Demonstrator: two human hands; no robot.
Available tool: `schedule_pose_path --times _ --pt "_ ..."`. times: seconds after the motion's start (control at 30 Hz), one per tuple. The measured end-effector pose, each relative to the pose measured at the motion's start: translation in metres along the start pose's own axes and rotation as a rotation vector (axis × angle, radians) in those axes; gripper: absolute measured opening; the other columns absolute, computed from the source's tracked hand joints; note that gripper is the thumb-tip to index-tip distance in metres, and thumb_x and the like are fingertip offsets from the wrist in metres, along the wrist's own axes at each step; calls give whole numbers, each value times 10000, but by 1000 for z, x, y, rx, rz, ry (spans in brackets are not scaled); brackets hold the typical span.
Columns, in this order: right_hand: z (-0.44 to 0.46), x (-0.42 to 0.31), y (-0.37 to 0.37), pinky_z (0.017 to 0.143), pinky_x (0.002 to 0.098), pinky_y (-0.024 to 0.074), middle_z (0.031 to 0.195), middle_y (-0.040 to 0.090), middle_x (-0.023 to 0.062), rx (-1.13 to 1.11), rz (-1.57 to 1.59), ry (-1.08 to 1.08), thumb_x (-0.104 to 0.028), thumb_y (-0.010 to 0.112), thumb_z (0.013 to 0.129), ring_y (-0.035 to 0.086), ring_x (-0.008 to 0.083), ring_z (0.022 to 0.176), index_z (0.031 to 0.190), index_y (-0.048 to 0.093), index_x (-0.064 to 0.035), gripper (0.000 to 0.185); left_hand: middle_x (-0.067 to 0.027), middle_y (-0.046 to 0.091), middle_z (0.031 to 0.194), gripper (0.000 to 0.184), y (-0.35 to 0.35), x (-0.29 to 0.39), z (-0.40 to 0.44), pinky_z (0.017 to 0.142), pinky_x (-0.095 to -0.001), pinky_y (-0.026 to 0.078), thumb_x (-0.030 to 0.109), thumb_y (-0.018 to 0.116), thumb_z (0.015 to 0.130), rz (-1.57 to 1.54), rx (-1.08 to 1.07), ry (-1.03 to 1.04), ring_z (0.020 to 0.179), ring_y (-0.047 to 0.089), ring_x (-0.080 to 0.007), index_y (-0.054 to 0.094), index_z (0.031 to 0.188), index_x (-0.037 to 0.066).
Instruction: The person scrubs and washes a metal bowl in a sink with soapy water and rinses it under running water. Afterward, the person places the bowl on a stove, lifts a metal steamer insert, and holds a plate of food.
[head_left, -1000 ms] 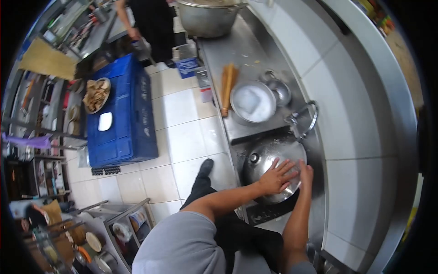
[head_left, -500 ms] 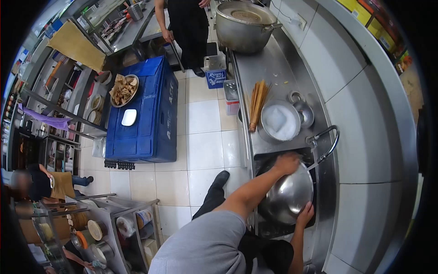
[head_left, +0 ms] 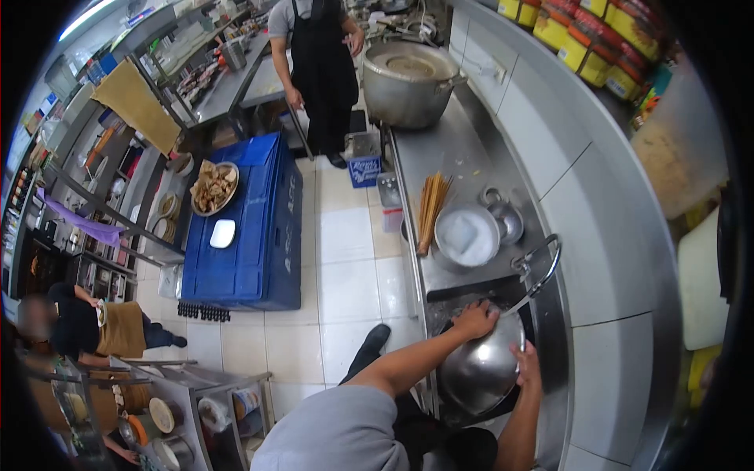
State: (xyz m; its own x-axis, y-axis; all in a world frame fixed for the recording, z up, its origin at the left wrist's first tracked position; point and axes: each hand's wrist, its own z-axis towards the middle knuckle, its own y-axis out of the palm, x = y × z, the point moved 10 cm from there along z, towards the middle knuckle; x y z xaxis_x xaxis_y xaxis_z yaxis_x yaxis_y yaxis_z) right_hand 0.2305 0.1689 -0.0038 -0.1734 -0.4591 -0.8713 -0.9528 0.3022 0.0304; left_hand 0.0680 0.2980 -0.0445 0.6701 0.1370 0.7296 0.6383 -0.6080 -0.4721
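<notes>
A large shiny metal bowl (head_left: 483, 369) is tilted inside the sink (head_left: 452, 294), beneath a stream of water from the curved faucet (head_left: 554, 259). My left hand (head_left: 475, 319) is closed at the bowl's upper edge, near the falling water. On the right side of the bowl, my right hand (head_left: 526, 365) grips the rim with its fingers. Just beyond the sink stands a pot of suds (head_left: 491, 245), with a pale lump in the foam. Small metal bowls (head_left: 506, 222) and a bundle of wooden sticks (head_left: 432, 210) sit beside that pot.
A big lidded pot (head_left: 408, 90) occupies the counter's far end. To the left is a blue chest (head_left: 259, 259) bearing a bowl of brown food (head_left: 214, 188) and a white dish (head_left: 223, 233). One person (head_left: 318, 71) stands ahead, another person (head_left: 102, 322) at left. Jars (head_left: 597, 47) line the upper right shelf.
My view has tilted up slightly. My left hand has shifted on the bowl's upper edge, and my right hand sits higher along its side. The person ahead shows more fully.
</notes>
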Motion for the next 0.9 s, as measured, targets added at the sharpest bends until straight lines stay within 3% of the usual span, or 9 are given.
schedule_pose_path --times 0.13,0.27,0.33,0.47,0.53,0.57,0.77,0.87,0.9 --pt "-10 -19 51 747 352 526 976 677 52 -2 -254 -162 -147 760 866 637 151 824 1127 624 -6 326 -321 242 1578 1001 -3 12 -26 1213 -440 224 686 562 867 -54 17 244 1473 247 -450 294 1536 -10" --pt "-59 -54 145 688 452 525 820 712 208 -39 -593 -503 -170 755 817 716 354 795 878 671 23 219 -324 205 1590 1123 -34 -14 -82 1223 -417 187 653 664 823 -185 61 131 1503 181 -421 194 1541 -71" --pt "-75 -30 168 704 515 515 810 670 278 6 -854 -445 -202 750 794 667 466 809 831 668 30 249 -309 180 1603 1113 -53 -32 -99 1226 -377 169 484 721 831 -296 175 248 1520 132 -396 85 1554 -74" --pt "-104 -49 197 675 479 510 769 678 242 -25 -865 -534 -238 760 816 684 418 766 851 657 47 306 -318 145 1608 1025 -75 -49 -133 1217 -380 204 280 642 807 -311 180 282 1501 205 -398 37 1554 -78" --pt "-97 -28 203 701 395 527 825 715 129 -446 -719 -325 -224 732 874 708 264 792 903 668 24 257 -336 289 1553 1032 -86 -52 -145 1176 -386 287 275 638 810 -356 139 206 1439 349 -410 13 1576 -21" --pt "-79 -14 196 765 322 530 954 701 45 -564 -443 -272 -186 696 919 665 149 877 974 671 -26 171 -332 475 1424 1026 -87 -62 -146 990 -415 479 267 622 818 -354 97 136 1152 617 -418 -14 1597 63" --pt "76 -9 52 922 373 560 1064 655 103 40 631 58 67 589 856 658 229 950 1176 585 5 325 -279 580 1289 997 -96 -66 -164 546 -355 506 241 599 836 -514 14 88 653 613 -255 -24 1604 117" --pt "117 2 50 957 347 555 1082 653 116 -107 675 47 21 641 876 658 241 983 1179 579 13 309 -271 568 1313 990 -92 -79 -159 533 -349 502 224 597 836 -486 58 163 674 620 -253 -19 1604 115" --pt "118 0 58 772 257 573 1077 653 109 -44 692 67 -36 678 896 647 173 840 1169 606 3 284 -268 564 1321 988 -101 -69 -167 529 -347 501 218 596 837 -477 75 187 682 623 -253 -18 1604 115"
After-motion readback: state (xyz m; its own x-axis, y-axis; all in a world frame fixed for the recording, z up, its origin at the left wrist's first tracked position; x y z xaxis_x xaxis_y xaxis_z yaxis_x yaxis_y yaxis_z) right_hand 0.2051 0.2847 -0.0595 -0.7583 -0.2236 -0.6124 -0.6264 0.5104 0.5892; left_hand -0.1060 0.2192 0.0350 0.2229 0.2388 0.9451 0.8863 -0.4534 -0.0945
